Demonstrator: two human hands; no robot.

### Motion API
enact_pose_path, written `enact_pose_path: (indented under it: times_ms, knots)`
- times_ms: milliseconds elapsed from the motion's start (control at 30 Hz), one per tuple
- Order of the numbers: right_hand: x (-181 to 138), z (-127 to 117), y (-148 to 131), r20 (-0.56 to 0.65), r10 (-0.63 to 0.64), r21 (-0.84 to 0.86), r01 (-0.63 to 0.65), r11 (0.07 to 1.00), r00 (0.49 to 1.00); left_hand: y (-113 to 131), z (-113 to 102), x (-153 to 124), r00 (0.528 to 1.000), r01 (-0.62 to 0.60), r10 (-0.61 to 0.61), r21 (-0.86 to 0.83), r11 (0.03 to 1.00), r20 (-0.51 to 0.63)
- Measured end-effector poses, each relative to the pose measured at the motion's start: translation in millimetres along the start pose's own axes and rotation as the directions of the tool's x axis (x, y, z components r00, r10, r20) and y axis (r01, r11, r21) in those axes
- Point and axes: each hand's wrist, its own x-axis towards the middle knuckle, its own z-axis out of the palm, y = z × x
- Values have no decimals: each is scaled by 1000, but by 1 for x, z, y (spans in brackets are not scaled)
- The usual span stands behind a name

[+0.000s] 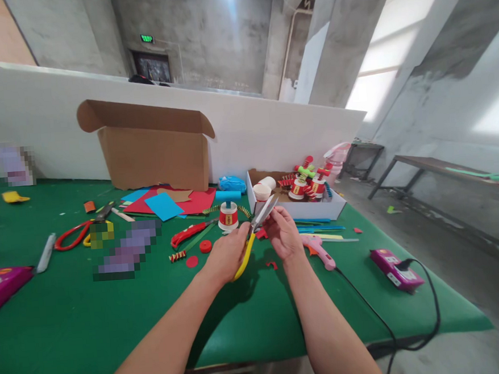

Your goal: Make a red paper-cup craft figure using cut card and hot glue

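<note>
Yellow-handled scissors (pixel 251 242) sit above the green table (pixel 251 329), gripped in the left hand (pixel 229 250), blades pointing up and away, while the right hand (pixel 284 233) has its fingers bunched narrowly beside the blades, though I cannot tell what they pinch. Just beyond the left hand stands an upright red-and-white cup (pixel 228 218), with a white box (pixel 319 209) of decorated cups farther right, a pink glue gun (pixel 319 251) near the right wrist and a purple box (pixel 397 269) well apart at far right
</note>
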Motion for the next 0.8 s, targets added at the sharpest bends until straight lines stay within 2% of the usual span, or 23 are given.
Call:
enact_pose_path:
  times_ms: [800]
  knots:
    - [1, -3, 0, 0, 14, -19, -14, 1000, 1000, 0, -1, 0, 1000, -12, 11, -8, 1000, -12]
